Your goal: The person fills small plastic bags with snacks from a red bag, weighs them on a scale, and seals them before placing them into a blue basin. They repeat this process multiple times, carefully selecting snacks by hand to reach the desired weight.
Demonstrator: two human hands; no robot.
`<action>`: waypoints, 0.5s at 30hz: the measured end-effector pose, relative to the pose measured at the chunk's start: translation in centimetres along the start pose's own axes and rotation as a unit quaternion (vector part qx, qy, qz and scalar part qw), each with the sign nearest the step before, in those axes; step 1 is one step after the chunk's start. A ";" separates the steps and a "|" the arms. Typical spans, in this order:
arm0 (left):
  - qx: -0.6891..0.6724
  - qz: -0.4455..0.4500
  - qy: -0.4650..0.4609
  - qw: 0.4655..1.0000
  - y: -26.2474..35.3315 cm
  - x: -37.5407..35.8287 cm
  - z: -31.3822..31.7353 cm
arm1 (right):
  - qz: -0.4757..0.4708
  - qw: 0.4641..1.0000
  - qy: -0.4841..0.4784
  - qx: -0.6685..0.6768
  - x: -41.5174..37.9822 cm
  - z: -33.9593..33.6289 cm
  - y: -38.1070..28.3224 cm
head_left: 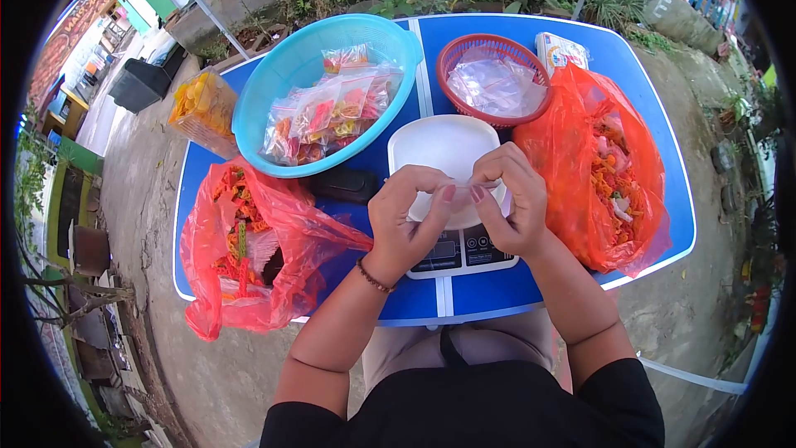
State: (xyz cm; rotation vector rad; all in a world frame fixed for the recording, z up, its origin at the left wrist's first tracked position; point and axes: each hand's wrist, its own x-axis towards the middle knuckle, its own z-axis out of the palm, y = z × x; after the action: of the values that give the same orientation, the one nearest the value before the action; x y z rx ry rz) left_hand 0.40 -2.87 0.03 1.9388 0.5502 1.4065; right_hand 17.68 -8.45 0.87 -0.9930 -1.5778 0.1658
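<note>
My left hand (413,211) and my right hand (514,199) meet over a kitchen scale (491,259). Between thumbs and fingertips, both pinch a small clear plastic bag (463,214), which looks flat; its opening is hard to make out. Behind the fingers sits the scale's white tray (444,145), with nothing visible on its uncovered part. Beyond my right hand, a red-brown basket (489,40) holds a pile of clear bags (493,87). To the right lies an orange-red plastic bag (551,166) of shredded orange and pink material (612,174).
A turquoise basin (249,129) of filled packets (332,108) stands at the back left. Nearby are a clear container (205,112) with yellow contents, a dark case (344,185) and a red plastic bag (319,236). A white pack (562,51) lies at the blue table's (663,158) back right.
</note>
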 end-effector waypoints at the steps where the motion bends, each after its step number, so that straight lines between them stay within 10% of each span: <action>1: 0.003 0.011 -0.005 1.000 0.1 0.1 0.0 | -0.010 1.000 0.001 -0.011 0.0 0.0 0.0; 15: 0.043 0.035 0.001 0.998 -0.1 0.3 -0.3 | -0.022 0.997 0.004 -0.072 0.1 0.3 -0.3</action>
State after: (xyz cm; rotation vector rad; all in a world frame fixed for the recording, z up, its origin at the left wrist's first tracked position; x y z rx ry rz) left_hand 0.19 -2.50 0.20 2.0415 0.5569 1.4503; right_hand 17.28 -8.43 1.07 -1.0680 -1.6210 0.0186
